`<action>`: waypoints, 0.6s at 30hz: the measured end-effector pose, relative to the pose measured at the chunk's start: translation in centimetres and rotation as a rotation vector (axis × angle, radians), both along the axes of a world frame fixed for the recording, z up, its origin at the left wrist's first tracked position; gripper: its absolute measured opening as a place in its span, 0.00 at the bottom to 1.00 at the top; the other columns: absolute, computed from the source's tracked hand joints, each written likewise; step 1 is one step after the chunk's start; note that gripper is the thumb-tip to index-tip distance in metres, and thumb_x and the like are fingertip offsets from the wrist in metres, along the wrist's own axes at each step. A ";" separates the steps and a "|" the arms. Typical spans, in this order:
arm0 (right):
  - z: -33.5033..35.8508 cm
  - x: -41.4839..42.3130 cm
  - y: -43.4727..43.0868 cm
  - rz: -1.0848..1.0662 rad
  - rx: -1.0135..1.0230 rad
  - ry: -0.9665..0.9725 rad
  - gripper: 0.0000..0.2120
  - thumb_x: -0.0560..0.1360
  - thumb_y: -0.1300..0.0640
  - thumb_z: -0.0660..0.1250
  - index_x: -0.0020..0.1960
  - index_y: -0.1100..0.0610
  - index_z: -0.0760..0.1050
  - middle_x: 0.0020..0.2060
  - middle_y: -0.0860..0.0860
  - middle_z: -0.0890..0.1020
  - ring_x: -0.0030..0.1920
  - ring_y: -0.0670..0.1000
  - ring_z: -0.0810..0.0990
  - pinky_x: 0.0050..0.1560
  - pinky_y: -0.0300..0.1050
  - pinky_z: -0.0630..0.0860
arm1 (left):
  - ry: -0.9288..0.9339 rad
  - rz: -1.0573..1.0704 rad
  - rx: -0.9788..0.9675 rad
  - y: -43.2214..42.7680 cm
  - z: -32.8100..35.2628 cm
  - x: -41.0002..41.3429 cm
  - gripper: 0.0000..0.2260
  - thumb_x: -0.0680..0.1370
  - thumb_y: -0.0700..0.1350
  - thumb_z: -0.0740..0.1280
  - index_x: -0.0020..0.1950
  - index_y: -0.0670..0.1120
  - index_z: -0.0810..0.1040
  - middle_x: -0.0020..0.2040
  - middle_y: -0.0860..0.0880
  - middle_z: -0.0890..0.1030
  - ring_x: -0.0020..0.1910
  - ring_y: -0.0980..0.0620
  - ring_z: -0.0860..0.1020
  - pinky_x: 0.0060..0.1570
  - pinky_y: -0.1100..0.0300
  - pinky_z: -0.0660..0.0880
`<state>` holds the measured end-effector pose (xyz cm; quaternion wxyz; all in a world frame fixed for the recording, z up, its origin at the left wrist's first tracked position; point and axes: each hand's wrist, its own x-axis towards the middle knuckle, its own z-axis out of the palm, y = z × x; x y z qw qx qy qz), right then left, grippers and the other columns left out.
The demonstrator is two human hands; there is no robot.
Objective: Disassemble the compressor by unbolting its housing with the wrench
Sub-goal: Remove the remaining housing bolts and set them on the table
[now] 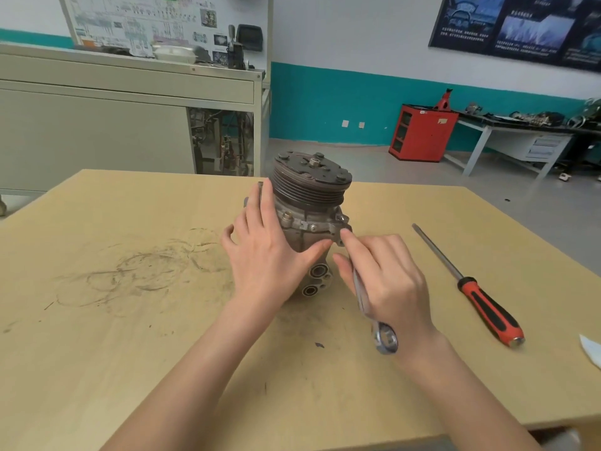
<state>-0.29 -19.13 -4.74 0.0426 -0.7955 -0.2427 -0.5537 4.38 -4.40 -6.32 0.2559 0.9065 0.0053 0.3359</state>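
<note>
Two grips working: left grip point(263, 258) lies flat, bracing the compressor point(312, 187) at twelve o'clock on the worktop point(130, 353); right grip point(390, 281) clamps the wrench point(361, 296). I'd seat its head squarely before pulling.

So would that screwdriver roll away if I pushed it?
Probably a little: the screwdriver has a round shaft and lies on the flat table. Its red-and-black handle looks grippy, so it likely stops soon. It seems stiff, not bendy.
</note>
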 end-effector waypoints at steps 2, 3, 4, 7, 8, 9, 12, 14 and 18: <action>-0.3 0.0 0.5 0.000 0.032 0.013 0.13 0.79 0.58 0.63 0.50 0.67 0.81 0.35 0.57 0.81 0.35 0.56 0.79 0.35 0.46 0.78 | -0.021 -0.041 0.001 0.7 -0.2 -0.1 0.50 0.65 0.72 0.61 0.80 0.47 0.52 0.78 0.47 0.60 0.73 0.44 0.64 0.67 0.42 0.60; -0.3 0.0 0.7 -0.012 0.039 0.014 0.13 0.79 0.58 0.63 0.50 0.67 0.81 0.35 0.56 0.81 0.35 0.56 0.78 0.35 0.46 0.78 | -0.027 -0.057 -0.004 0.9 -0.2 -0.1 0.50 0.66 0.72 0.62 0.80 0.47 0.53 0.78 0.47 0.61 0.73 0.44 0.65 0.67 0.42 0.60; -0.3 0.1 0.8 -0.024 0.043 0.017 0.12 0.78 0.59 0.64 0.49 0.67 0.81 0.34 0.56 0.80 0.35 0.56 0.78 0.35 0.47 0.77 | -0.035 -0.068 -0.012 1.1 -0.3 -0.1 0.49 0.66 0.71 0.63 0.80 0.46 0.54 0.78 0.47 0.61 0.72 0.44 0.65 0.67 0.41 0.60; 0.2 0.0 1.2 -0.021 0.073 0.089 0.07 0.74 0.65 0.69 0.49 0.67 0.81 0.34 0.57 0.80 0.35 0.57 0.78 0.35 0.48 0.77 | -0.055 -0.080 -0.035 1.1 -0.4 -0.1 0.47 0.67 0.68 0.65 0.79 0.44 0.58 0.77 0.45 0.64 0.71 0.43 0.67 0.68 0.38 0.62; 0.5 -0.2 1.2 -0.007 0.087 0.129 0.07 0.75 0.64 0.67 0.49 0.67 0.82 0.34 0.57 0.80 0.35 0.58 0.78 0.35 0.48 0.77 | -0.058 -0.080 -0.041 1.1 -0.4 -0.2 0.47 0.67 0.68 0.66 0.78 0.44 0.59 0.76 0.45 0.65 0.71 0.42 0.68 0.68 0.38 0.62; 1.1 -0.5 1.2 0.018 0.107 0.179 0.09 0.76 0.62 0.65 0.48 0.67 0.82 0.35 0.57 0.80 0.36 0.57 0.78 0.36 0.48 0.77 | -0.057 -0.079 -0.044 1.0 -0.4 -0.2 0.47 0.67 0.67 0.66 0.78 0.44 0.59 0.76 0.44 0.65 0.71 0.42 0.68 0.68 0.38 0.62; 3.5 -1.0 0.9 0.122 0.173 0.378 0.12 0.76 0.59 0.62 0.44 0.64 0.82 0.35 0.55 0.81 0.38 0.56 0.78 0.36 0.48 0.75 | -0.051 -0.079 -0.045 0.9 -0.3 -0.3 0.47 0.67 0.68 0.65 0.78 0.43 0.59 0.76 0.43 0.65 0.70 0.41 0.69 0.67 0.39 0.61; 5.0 -0.6 0.7 0.125 0.212 0.464 0.10 0.76 0.63 0.63 0.41 0.65 0.81 0.35 0.57 0.81 0.38 0.57 0.78 0.36 0.50 0.75 | -0.046 -0.075 -0.038 0.9 -0.3 -0.3 0.47 0.67 0.67 0.65 0.78 0.43 0.59 0.76 0.43 0.65 0.70 0.41 0.69 0.68 0.39 0.61; 5.2 0.2 1.7 0.064 0.315 0.502 0.12 0.78 0.64 0.60 0.43 0.67 0.80 0.38 0.60 0.81 0.41 0.59 0.78 0.42 0.51 0.73 | -0.023 -0.066 -0.045 0.7 -0.2 -0.3 0.48 0.67 0.69 0.65 0.79 0.45 0.57 0.78 0.46 0.62 0.72 0.43 0.66 0.70 0.40 0.59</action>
